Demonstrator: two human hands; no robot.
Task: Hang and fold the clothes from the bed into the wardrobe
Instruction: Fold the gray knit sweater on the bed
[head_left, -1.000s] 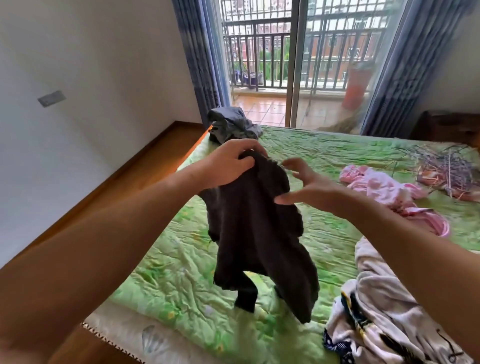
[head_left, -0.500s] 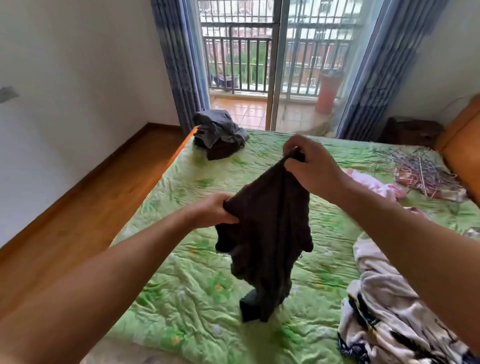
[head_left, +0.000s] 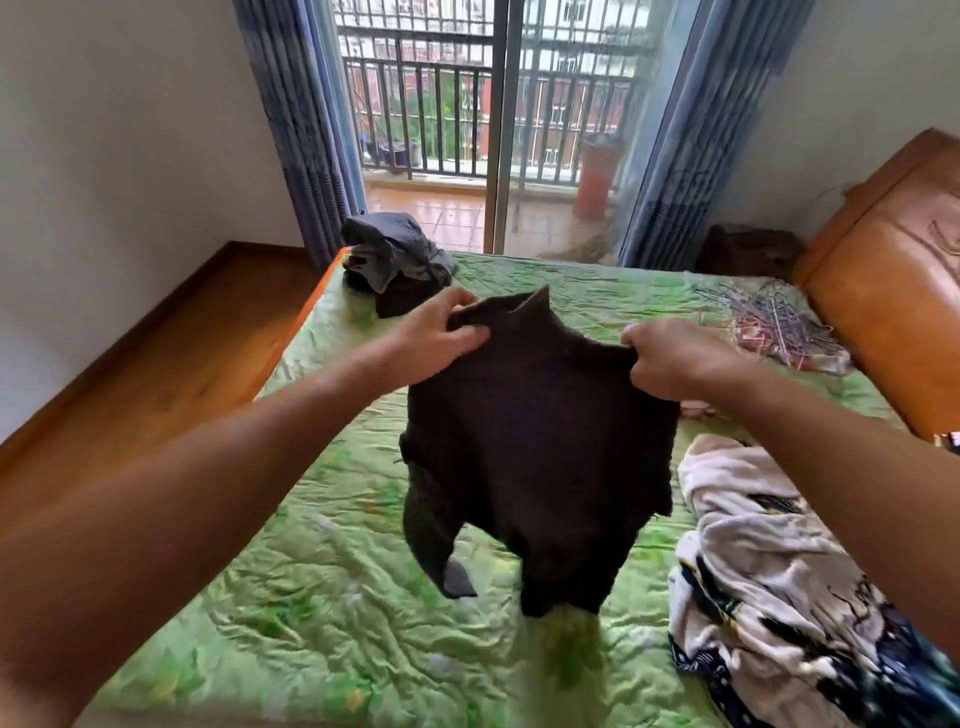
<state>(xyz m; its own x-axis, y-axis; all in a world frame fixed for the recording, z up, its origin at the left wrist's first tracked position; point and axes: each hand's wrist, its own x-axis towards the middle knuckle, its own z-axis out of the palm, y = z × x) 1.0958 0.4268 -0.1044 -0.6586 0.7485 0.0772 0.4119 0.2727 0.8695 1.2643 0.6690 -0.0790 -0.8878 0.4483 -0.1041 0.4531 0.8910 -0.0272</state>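
Hanging in the air above the middle of the green-quilted bed (head_left: 311, 597), the dark brown knitted sweater (head_left: 535, 447) is held spread by its shoulders. Its body and one sleeve droop toward the cover, and I cannot tell whether they touch it. The left hand (head_left: 441, 338) pinches the shoulder edge just beside the raised collar, thumb on the near side. The right hand (head_left: 670, 358) has its fingers curled round the other shoulder.

The knit looks thick, soft and limp. It is probably light enough for a fingertip hold and rough enough not to slip, though it may stretch if it dangles from one point. The shoulder seams seem the best places to hold it, whether for folding or for feeding in a hanger.

A tangle of thin wire hangers (head_left: 774, 322) lies at the far right, a crumpled grey garment (head_left: 395, 254) at the far left, and a white patterned cloth heap (head_left: 769, 545) at the near right.
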